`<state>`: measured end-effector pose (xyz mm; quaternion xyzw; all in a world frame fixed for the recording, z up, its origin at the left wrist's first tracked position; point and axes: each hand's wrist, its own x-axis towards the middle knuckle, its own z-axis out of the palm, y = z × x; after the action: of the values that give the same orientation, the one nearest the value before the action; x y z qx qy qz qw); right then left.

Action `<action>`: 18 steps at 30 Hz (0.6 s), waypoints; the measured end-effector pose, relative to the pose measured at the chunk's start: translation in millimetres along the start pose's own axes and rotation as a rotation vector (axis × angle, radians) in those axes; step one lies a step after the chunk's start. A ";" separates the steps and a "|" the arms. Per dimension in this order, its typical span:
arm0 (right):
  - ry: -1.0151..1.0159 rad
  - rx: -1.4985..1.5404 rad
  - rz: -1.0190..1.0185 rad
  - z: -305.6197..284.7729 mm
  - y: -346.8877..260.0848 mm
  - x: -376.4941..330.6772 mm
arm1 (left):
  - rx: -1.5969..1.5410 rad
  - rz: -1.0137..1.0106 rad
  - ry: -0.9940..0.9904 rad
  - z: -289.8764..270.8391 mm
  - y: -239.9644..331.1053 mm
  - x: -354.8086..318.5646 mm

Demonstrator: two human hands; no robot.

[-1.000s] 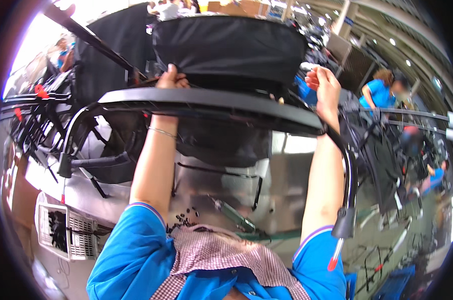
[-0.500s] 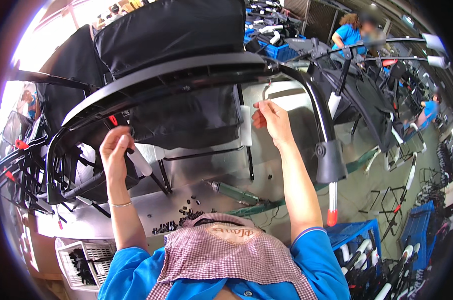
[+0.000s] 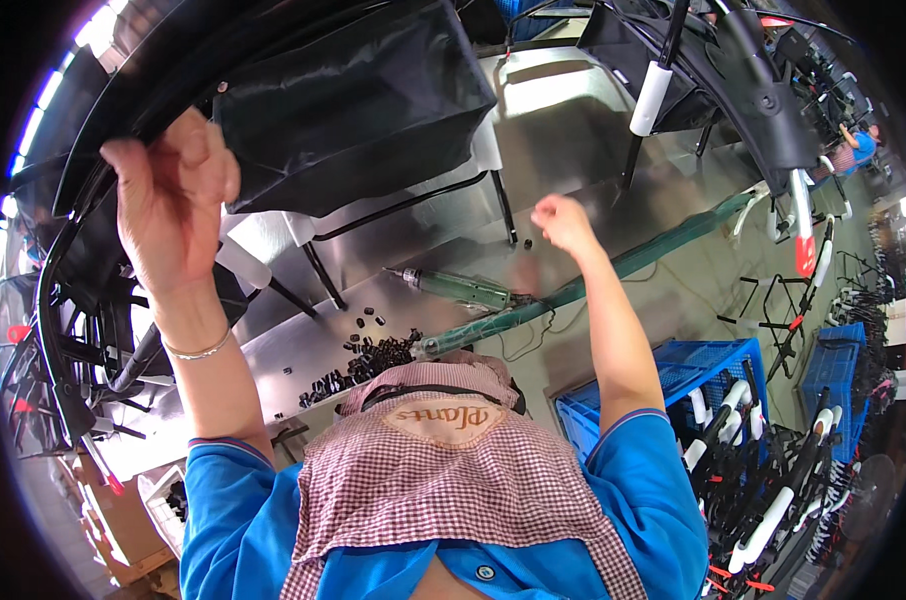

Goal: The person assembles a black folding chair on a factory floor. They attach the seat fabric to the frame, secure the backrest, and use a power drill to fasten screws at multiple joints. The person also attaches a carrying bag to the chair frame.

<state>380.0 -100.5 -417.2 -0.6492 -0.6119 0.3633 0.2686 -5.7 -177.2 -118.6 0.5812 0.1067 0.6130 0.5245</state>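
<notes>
- My left hand (image 3: 173, 190) is raised high, its fingers curled around the black curved frame tube (image 3: 73, 250), with the black fabric seat (image 3: 348, 100) just to the right of it.
- My right hand (image 3: 563, 222) is lower and more forward, over the metal tabletop (image 3: 573, 130). Its fingers are closed loosely, and I cannot tell if something small is inside them.
- A few small black caps (image 3: 528, 242) lie on the tabletop just beside this hand, to its left side. A bigger heap of black plastic parts (image 3: 373, 358) lies nearer to my body, between my two arms.
- The green power screwdriver (image 3: 453, 288) lies flat between the heap and my right hand. Its long axis runs left to right, tip pointing left and the green hose (image 3: 653, 250) leaving on the right.
- So the right hand is clearly the nearer one to the screwdriver and the caps. The left is well apart from them.
</notes>
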 end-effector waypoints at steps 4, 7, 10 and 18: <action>0.019 -0.320 0.177 50.2 40.4 -2.6 | 0.060 -0.002 0.007 21.2 -18.4 8.9; 0.111 -0.467 0.138 74.3 45.7 -1.4 | -0.045 -0.059 -0.106 15.2 -24.8 9.0; 0.132 -0.446 0.119 77.4 69.2 4.4 | -0.011 -0.139 0.027 14.9 -39.4 0.4; 0.158 -0.183 -0.005 66.0 57.1 -6.2 | 0.637 -0.845 0.159 -48.9 -102.5 -136.1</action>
<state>361.4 -119.1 -500.6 -0.6961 -0.6212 0.2528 0.2563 -23.6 -214.4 -291.0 0.5697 0.5517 0.3279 0.5133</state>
